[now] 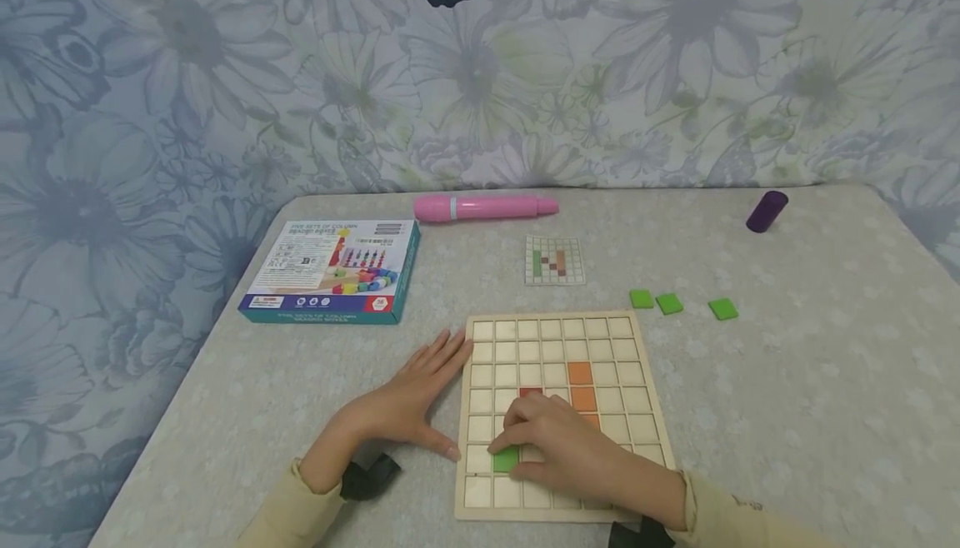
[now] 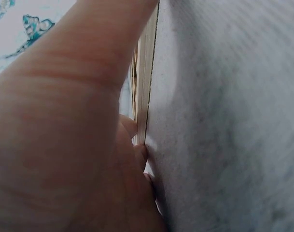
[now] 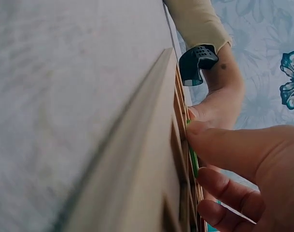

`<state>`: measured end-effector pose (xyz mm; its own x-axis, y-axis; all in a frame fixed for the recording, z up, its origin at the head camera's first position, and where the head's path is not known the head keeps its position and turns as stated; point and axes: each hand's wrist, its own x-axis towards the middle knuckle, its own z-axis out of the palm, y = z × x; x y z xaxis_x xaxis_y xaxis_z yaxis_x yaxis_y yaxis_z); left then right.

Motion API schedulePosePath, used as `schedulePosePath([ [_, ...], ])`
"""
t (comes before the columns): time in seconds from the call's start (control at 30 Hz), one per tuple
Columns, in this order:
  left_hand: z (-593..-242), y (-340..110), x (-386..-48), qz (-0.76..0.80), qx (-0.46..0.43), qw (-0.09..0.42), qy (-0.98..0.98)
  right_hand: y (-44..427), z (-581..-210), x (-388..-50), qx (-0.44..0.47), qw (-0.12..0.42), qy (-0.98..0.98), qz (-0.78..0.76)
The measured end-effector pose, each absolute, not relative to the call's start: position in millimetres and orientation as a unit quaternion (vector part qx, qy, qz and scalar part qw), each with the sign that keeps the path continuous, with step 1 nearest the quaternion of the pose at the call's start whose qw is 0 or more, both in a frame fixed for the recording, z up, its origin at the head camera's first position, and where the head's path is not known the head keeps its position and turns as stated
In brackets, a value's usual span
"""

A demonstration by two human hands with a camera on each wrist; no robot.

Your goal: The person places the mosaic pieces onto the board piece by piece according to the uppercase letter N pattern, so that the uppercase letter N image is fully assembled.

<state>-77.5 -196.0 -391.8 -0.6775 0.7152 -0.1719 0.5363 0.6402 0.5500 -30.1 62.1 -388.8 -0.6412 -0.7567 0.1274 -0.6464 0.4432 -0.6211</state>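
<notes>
A wooden grid board (image 1: 480,330) lies flat on the table. Orange squares (image 1: 581,373) fill part of one column, and a red square (image 1: 530,392) shows partly behind my right hand (image 1: 562,448). That hand pinches a green square tile (image 1: 506,459) between thumb and index finger, at a cell in the lower left of the grid. In the right wrist view the tile (image 3: 193,159) appears edge-on by the thumb. My left hand (image 1: 405,402) spreads along the board's left side, fingertips and thumb touching its edge. Cells under the right hand are hidden.
Several green tiles, among them one tile (image 1: 723,309), lie beyond the board to the right. Behind it is a small pattern card (image 1: 555,261). A boxed bead set (image 1: 330,273), a pink tube-shaped object (image 1: 487,207) and a purple cylinder (image 1: 767,212) stand farther back.
</notes>
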Motion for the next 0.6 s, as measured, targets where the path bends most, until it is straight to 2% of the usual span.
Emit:
schedulePosePath([
  [0.23,-393.6,-196.6,-75.8,0.227,0.350,0.196,0.887,65.5,-387.0,-30.4,-0.418,0.086,0.838,-0.339],
  [0.33,-393.3,-195.9,-76.3,0.230,0.351,0.192,0.887,78.5,-374.9,-39.5,-0.401,0.111,0.829,-0.375],
  [0.4,-392.4,-195.6,-77.1,0.231,0.351,0.192,0.887,94.3,-364.6,-50.4,-0.382,0.108,0.824,-0.404],
  [0.6,-390.3,-195.3,-79.4,0.229,0.353,0.191,0.887,170.9,-353.3,-93.3,-0.292,-0.020,0.859,-0.421],
])
